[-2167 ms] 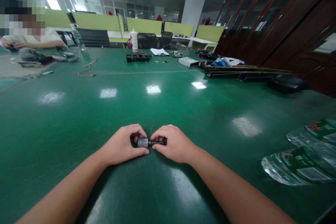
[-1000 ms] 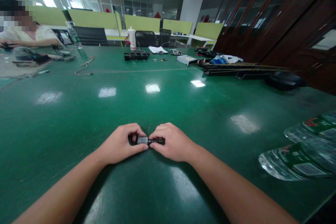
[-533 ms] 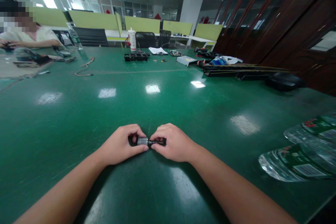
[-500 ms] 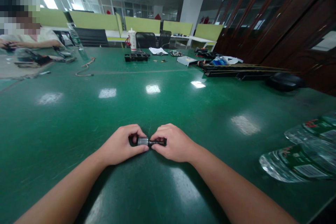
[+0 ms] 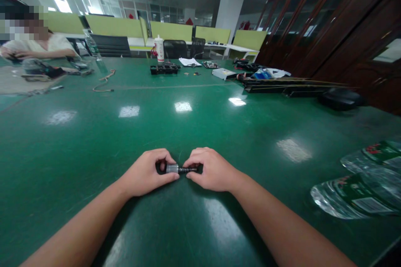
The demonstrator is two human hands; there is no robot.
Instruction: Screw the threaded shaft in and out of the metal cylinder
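A small metal cylinder [image 5: 172, 168] with a thin dark ridged shaft [image 5: 187, 170] lies horizontally just above or on the green table [image 5: 156, 129]; which of the two I cannot tell. My left hand [image 5: 152, 172] has its thumb and fingers pinched round the silvery cylinder end. On the other side my right hand [image 5: 209, 170] curls its thumb and fingers round the shaft's right end, its fingertips slightly apart from the left ones. The palm sides of both hands are partly hidden.
Two clear water bottles [image 5: 354, 200] lie at the right edge. Farther back are a black part [image 5: 163, 69], a grey box [image 5: 223, 74], long dark bars [image 5: 266, 86], a cord [image 5: 103, 83] and a white bottle [image 5: 159, 49]. A person [image 5: 40, 46] sits at the far left.
My right hand has shifted slightly right, showing more of the shaft between the hands. The left hand still pinches the cylinder. The view has moved a little.
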